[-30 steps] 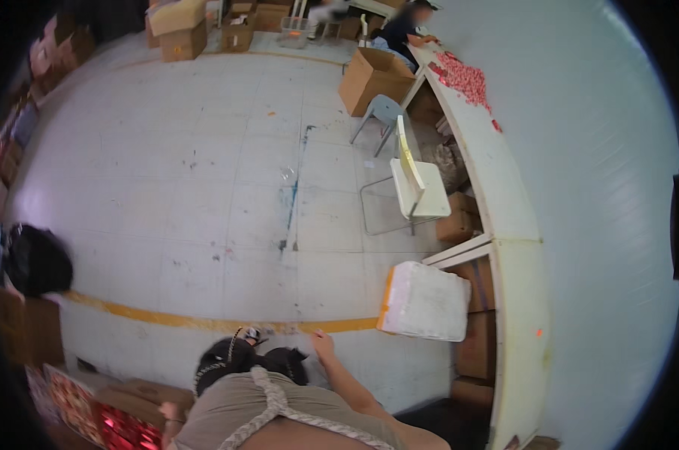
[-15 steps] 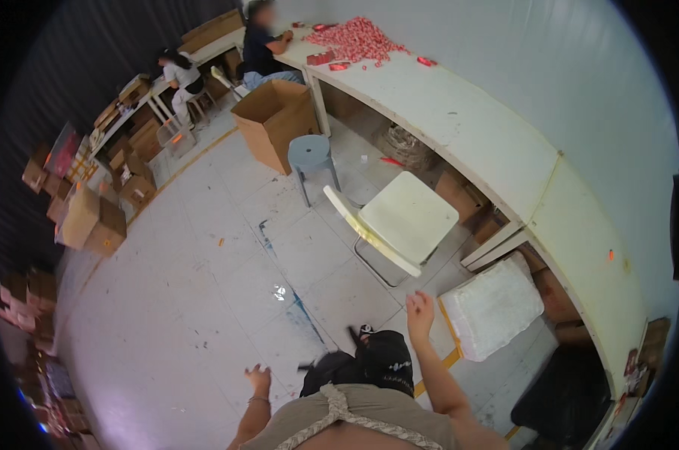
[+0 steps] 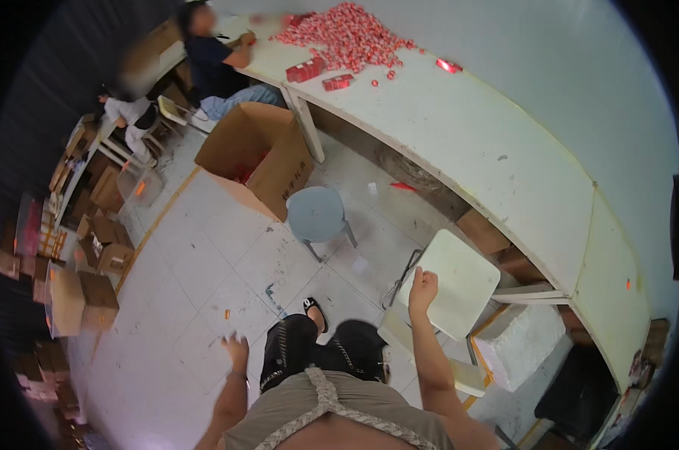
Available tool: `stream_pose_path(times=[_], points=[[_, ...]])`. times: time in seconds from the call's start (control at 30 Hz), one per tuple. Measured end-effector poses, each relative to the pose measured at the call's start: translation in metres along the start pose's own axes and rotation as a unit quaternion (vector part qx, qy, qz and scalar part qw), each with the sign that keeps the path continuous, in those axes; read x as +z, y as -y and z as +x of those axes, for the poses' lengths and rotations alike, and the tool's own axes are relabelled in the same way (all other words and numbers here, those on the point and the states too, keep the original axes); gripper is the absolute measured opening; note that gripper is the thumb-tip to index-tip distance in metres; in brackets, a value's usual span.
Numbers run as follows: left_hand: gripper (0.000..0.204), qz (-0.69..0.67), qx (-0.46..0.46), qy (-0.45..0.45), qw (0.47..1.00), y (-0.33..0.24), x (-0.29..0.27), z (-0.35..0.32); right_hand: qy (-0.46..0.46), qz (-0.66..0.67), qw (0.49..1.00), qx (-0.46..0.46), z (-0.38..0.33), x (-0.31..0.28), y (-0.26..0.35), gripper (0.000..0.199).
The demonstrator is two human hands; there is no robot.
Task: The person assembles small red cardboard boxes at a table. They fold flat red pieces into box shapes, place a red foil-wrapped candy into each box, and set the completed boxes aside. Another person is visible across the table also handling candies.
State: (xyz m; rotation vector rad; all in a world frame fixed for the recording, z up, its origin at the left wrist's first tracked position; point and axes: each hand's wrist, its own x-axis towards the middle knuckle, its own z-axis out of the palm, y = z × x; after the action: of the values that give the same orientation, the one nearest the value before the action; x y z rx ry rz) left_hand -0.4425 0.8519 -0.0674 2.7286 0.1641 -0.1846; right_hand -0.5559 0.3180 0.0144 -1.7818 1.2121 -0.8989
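Open cardboard box [image 3: 288, 174], red items [image 3: 254, 168] inside, right hand [image 3: 423, 291] near white chair [image 3: 463, 285]

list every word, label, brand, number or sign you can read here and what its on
Large open cardboard box: dark printed characters on its side, which I won't copy out.
Red packs on the white table: any print is too small to read.
Cartons at left: any marks are too small or blurred.
White chair: no lettering visible.
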Motion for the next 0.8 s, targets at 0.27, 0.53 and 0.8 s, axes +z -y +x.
stream_pose_path(times=[0.27,0.53,0.8], points=[[0.05,0.008,0.232,0.052,0.971,-0.374,-0.023,0.321,-0.087,0.111,0.96,0.243,0.005,0.004,-0.03,0.034],[0.061,-0.101,0.375,0.113,0.915,-0.667,0.033,0.372,-0.005,0.106,0.994,-0.01,0.3,0.123,0.079,0.059],[0.062,-0.719,-0.122,0.523,0.441,-0.802,0.037,0.409,0.355,0.363,0.84,0.192,0.596,0.301,0.151,0.065]])
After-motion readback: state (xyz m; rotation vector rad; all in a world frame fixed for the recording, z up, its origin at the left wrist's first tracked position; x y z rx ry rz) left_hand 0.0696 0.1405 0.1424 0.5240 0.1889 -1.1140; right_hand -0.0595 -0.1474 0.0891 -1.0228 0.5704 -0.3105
